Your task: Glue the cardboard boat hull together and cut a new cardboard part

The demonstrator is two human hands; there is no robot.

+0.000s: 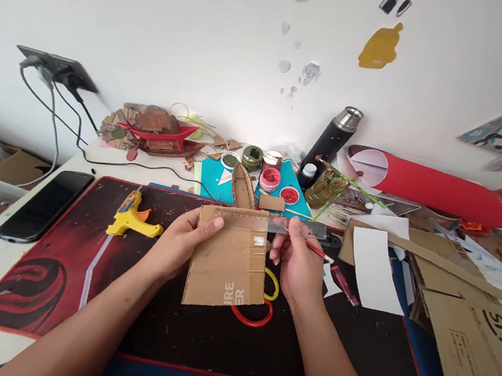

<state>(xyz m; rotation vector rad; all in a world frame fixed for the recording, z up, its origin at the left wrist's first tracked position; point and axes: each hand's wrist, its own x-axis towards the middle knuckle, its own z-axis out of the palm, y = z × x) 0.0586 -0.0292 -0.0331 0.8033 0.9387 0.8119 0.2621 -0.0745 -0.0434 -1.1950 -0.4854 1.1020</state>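
I see my left hand (180,241) reaching in from the near left, forearm angled up, its grip clamped on the left edge of a cardboard piece (228,258) with the thumb laid across the top front. The cardboard is held upright above the black-and-red desk mat (63,262). My right hand (297,261) comes from the near right, fingers curled shut on a red pencil (319,251) and, I think, the clear ruler (274,222) lying along the cardboard's top edge. A yellow glue gun (133,216) lies on the mat to the left.

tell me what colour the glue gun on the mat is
The glue gun is yellow with an orange trigger, lying on the desk mat; the head view shows it.
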